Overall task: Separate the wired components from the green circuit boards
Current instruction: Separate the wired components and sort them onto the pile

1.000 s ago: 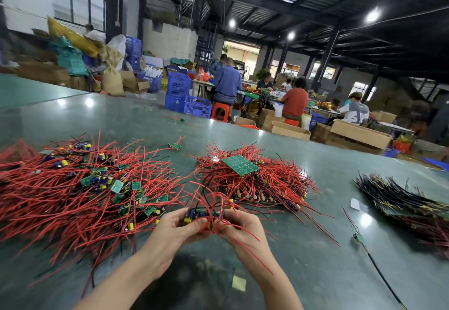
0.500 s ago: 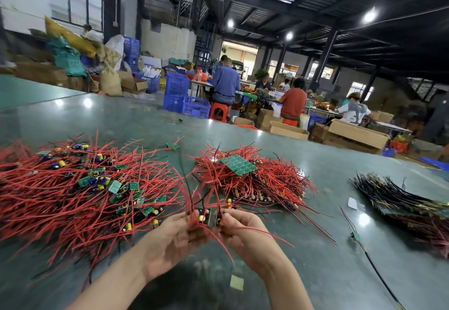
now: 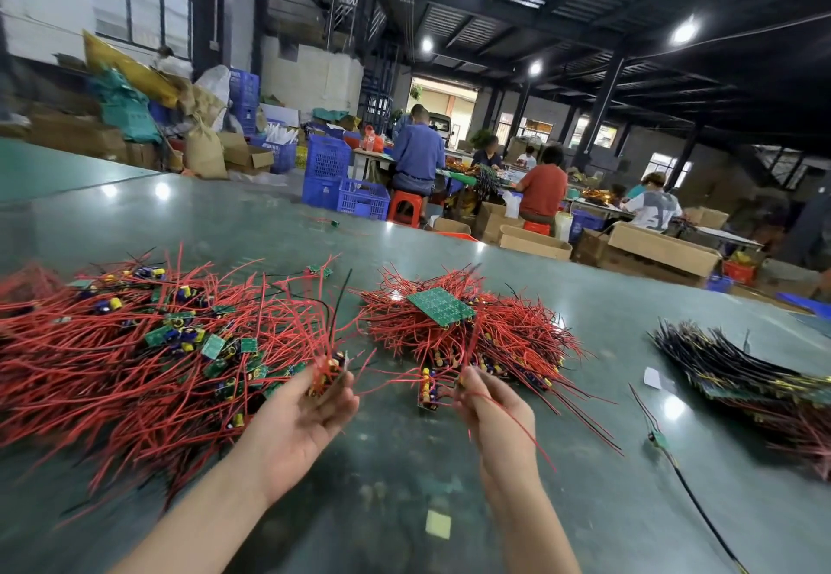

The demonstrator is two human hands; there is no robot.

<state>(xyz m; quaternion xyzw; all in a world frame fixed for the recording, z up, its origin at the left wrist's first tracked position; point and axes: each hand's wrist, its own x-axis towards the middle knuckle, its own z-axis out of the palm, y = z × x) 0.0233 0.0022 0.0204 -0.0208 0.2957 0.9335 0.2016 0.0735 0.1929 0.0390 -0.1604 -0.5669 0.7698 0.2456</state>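
A person's two bare forearms reach forward over a glossy dark green table [image 3: 584, 506] in a large workshop.

The left hand [image 3: 297, 420] is palm up, its fingers curled loosely upward around a small cluster of red wires [image 3: 330, 366] with yellow-tipped parts at their base; one thin black wire rises from it. The right hand [image 3: 488, 402] is apart from the left and pinches, between thumb and fingertips, a short green board strip [image 3: 427, 387] that carries yellow and blue components and trails long red wires. The strip hangs at the hand's left side, just above the table.

To the left lies a broad pile of red-wired components [image 3: 112, 371], a tangle of thin red leads mixed with many small green circuit board pieces and blue and yellow cylindrical parts. Straight ahead, just beyond the hands, sits a smaller heap of red wires [image 3: 517, 335] with a larger green circuit board [image 3: 440, 306] resting flat on top, its surface dotted with a grid of solder points. At the far right is a stack of black-wired boards [image 3: 728, 362]. A single loose part with a black lead [image 3: 661, 441] lies near it, and a small pale yellow square scrap [image 3: 438, 524] lies between the forearms.

In the background, several seated workers [image 3: 542, 189] sit at other tables, among blue plastic crates [image 3: 346, 191] and cardboard boxes [image 3: 665, 249].
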